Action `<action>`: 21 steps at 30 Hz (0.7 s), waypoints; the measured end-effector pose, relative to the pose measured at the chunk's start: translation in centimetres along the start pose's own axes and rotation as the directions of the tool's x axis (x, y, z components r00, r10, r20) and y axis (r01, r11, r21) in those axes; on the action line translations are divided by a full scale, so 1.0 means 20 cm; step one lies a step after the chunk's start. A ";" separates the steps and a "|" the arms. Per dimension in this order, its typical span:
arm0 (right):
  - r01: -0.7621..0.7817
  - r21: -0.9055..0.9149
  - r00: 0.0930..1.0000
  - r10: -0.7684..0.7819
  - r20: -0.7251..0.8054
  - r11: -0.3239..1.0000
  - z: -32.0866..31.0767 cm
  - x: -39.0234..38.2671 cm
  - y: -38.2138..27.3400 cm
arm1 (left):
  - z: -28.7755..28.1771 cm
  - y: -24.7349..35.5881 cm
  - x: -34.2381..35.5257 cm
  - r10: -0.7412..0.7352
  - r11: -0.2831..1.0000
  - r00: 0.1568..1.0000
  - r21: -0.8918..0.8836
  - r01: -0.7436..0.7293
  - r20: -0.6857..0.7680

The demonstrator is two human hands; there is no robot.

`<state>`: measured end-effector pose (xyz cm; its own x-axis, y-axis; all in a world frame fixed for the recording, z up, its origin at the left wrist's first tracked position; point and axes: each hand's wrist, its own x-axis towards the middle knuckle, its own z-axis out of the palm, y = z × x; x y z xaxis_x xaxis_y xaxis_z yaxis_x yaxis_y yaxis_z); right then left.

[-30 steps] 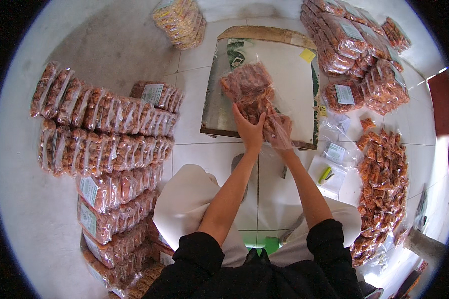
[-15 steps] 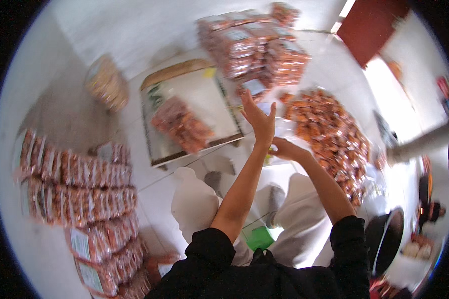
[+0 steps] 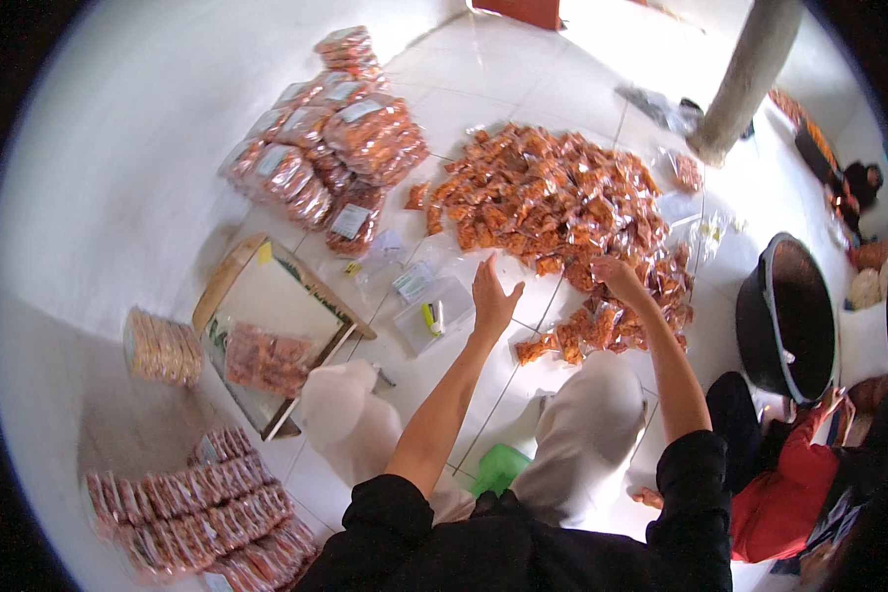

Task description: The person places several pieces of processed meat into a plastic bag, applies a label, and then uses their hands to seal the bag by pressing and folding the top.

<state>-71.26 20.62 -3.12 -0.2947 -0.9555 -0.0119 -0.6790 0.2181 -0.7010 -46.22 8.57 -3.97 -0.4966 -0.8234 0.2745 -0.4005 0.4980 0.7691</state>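
Observation:
My left hand is over the white tiles, just left of a large heap of small clear packets with orange-brown contents. Its fingers and thumb are apart, and nothing is in it. Over the heap's near side, my right hand has its fingers bent together on a small packet, its tips partly lost among the others. Left of my left hand, a yellow-green stapler-like tool lies on a clear plastic sheet or lid. Beside it are a printed label sheet and clear plastic bags.
A low glass-topped table carries a filled bag. Larger filled bags are stacked by the wall, with more bags in rows at lower left. A black tub, a post and a person in red are at right.
My view has swung right. My right hand has moved away from beside my left wrist to the packet heap. My left hand stays open. A person in red now shows at lower right.

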 end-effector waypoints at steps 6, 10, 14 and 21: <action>-0.036 0.021 0.943 0.041 -0.329 0.999 0.46 -0.30 0.36 | 0.53 -0.16 -0.28 -0.112 0.993 0.924 0.083 0.088 0.365; -0.013 -0.088 0.983 -0.004 -0.186 0.996 0.70 -0.37 0.36 | 0.65 -0.27 -0.49 -0.207 0.959 0.843 0.275 0.074 0.497; -0.047 -0.345 0.981 -0.022 -0.193 0.937 0.78 -0.39 0.36 | 0.74 -0.36 -0.54 -0.153 0.939 0.838 0.340 -0.042 0.524; -0.069 -0.428 0.998 0.061 -0.032 0.901 0.82 -0.34 0.35 | 0.81 -0.40 -0.40 -0.079 0.944 0.889 0.321 -0.079 0.451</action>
<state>-63.01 25.29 -19.70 -0.3570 -0.9335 -0.0322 -0.8794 0.3476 -0.3254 -51.43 15.54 -21.69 -0.7572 -0.6486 -0.0774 -0.5860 0.6220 0.5193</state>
